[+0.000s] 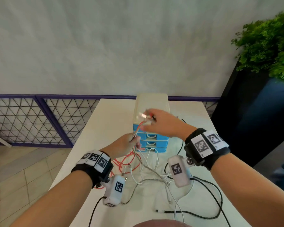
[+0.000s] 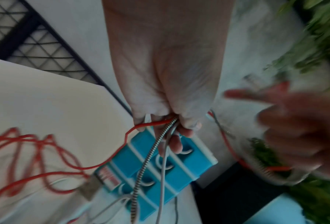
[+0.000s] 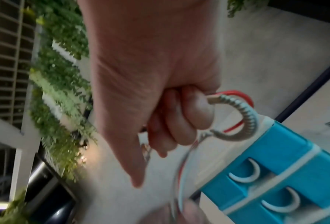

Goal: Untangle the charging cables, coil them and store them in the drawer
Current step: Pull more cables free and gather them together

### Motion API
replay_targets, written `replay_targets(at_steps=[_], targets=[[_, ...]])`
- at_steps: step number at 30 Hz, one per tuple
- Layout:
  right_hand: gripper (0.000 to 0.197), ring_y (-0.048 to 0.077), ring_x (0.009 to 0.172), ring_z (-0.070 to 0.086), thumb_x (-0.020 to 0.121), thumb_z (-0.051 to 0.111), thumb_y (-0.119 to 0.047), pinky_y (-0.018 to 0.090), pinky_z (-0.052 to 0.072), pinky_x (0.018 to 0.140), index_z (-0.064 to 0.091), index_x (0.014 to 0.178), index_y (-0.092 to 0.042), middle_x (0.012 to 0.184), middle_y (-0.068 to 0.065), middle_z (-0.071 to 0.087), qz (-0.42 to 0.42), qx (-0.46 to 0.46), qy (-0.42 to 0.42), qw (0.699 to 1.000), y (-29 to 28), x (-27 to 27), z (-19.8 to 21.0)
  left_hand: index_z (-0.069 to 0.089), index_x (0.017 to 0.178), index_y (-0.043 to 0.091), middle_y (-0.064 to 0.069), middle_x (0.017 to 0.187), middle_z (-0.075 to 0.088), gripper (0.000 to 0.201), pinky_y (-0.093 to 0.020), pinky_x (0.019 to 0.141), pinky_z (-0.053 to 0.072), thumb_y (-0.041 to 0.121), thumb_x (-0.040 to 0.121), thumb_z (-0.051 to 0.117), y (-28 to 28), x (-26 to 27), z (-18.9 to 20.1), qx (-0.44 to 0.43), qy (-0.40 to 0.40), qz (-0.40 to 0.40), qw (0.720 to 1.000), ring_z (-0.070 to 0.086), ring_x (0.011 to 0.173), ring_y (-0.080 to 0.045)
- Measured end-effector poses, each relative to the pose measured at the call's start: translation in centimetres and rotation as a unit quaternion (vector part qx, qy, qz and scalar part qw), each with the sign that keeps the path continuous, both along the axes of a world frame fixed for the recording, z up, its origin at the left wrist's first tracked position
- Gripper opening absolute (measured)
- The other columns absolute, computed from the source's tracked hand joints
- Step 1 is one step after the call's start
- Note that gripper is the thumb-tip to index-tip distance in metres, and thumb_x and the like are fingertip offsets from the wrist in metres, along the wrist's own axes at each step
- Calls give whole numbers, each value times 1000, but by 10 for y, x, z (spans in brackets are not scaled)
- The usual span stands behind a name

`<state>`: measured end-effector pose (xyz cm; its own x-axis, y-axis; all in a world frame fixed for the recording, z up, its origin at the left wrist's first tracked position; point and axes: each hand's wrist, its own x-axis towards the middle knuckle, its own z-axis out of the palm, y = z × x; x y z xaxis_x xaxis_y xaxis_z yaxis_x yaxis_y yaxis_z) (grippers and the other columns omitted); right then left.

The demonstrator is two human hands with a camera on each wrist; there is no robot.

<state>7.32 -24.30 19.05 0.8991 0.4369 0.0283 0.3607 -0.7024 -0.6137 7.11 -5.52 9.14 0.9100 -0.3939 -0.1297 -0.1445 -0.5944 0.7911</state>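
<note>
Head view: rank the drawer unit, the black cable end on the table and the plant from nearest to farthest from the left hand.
1. Drawer unit: just right of and behind the left hand.
2. Black cable end: on the table, toward the near edge, to the right.
3. Plant: far right, beyond the table.

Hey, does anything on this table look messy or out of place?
Yes: the charging cables lie tangled in front of the blue drawer unit, red, white, braided and black crossing. Both hands grip several strands at once.
</note>
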Motion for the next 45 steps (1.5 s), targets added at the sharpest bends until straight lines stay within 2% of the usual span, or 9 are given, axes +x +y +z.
replay_targets(at_steps=[4,9,15,26,30,33,37,40,45], targets=[[45,24,111,55,89,64,-32,32,43,91,48,131,-22,121,6,61,44,-74,40,995,5,-4,-25,51,76,18,-1,70,56,30,-25,72,45,10,101,35,-8,3,25,-50,-32,-22,998,61,67,-8],[28,14,64,46,92,60,-39,23,35,57,43,77,-24,70,-6,48,24,-36,18,999,-1,1,-20,54,87,20,-1,70,51,22,-21,64,44,10,100,40,-11,0,44,-121,-49,-33,991,52,57,-5],[39,9,46,35,96,50,-44,13,31,43,39,67,-19,57,-4,39,-79,114,-9,990,-4,6,-4,46,80,17,4,73,51,24,-18,72,42,11,101,37,-10,-5,24,-41,-34,-57,997,54,65,2],[34,8,39,21,97,53,-33,21,19,35,35,70,-22,48,-10,29,-114,530,33,840,-3,5,59,52,91,22,2,96,60,14,-28,86,44,30,96,41,-5,-19,-47,137,67,-46,987,55,89,-19],[39,9,41,25,96,54,-37,21,24,38,34,65,-22,50,-7,29,-138,462,-18,876,-5,7,51,58,86,26,-8,93,65,24,-43,89,47,43,92,42,2,-12,-46,115,62,-24,991,60,84,-21],[45,4,38,29,94,57,-36,15,23,40,33,58,-22,48,-10,30,-223,300,-113,921,-10,14,33,61,84,12,-4,76,57,26,-26,62,44,23,99,43,1,-8,-22,58,24,-15,998,47,57,-4],[40,13,52,41,92,58,-38,19,28,46,38,62,-22,56,-6,42,-243,118,-73,960,-25,21,-4,62,81,23,-14,87,64,25,-31,73,38,27,98,43,6,3,6,16,-16,1,1000,48,74,-17],[20,19,75,53,91,60,-40,27,37,62,54,100,-24,82,-3,56,-192,61,-25,979,-24,17,-25,52,77,18,-2,74,59,27,-27,74,41,18,100,39,1,7,25,5,-26,-5,1000,56,75,-20],[82,15,105,62,78,72,-50,25,51,88,28,146,-44,121,-2,61,-20,104,50,993,-4,5,-29,57,88,16,1,68,54,19,-25,66,41,13,99,41,-11,7,39,-16,-50,-23,998,51,64,-12]])
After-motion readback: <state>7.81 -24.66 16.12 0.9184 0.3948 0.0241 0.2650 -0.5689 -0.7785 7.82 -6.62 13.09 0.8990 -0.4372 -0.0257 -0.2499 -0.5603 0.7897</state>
